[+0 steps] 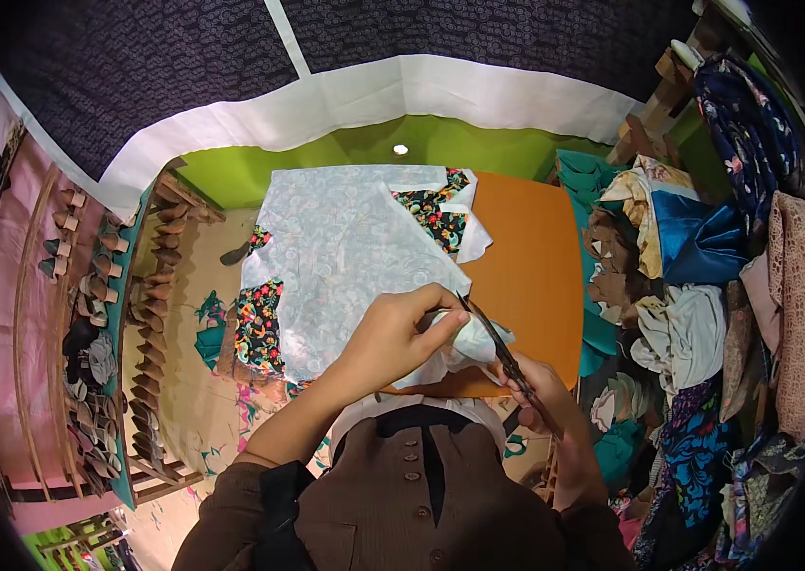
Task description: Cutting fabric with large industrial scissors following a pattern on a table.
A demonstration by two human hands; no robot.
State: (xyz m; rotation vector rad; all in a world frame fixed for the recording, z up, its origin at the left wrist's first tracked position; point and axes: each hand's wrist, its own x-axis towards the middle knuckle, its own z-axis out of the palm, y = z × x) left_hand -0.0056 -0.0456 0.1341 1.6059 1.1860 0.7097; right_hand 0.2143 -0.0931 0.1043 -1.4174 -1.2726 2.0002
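Note:
A long pair of dark scissors (496,344) is in my right hand (541,383), whose fingers wrap around the handles. The blade tips reach the right edge of a large whitish cloth (336,247) spread over the orange table (528,257). My left hand (404,328) pinches a bunched part of the white cloth (472,344), close beside the blades. Black cloth with a bright floral print (260,324) shows along the left edge of the whitish cloth. More of that print (433,214) shows in a gap near the far right corner.
To the right, folded and crumpled fabrics are piled high, among them a blue satin piece (697,238) and a white bundle (680,333). A wooden rack (150,381) with rows of curved pieces stands at left. Scraps litter the floor (231,409). Dark patterned cloth (460,48) hangs beyond the table.

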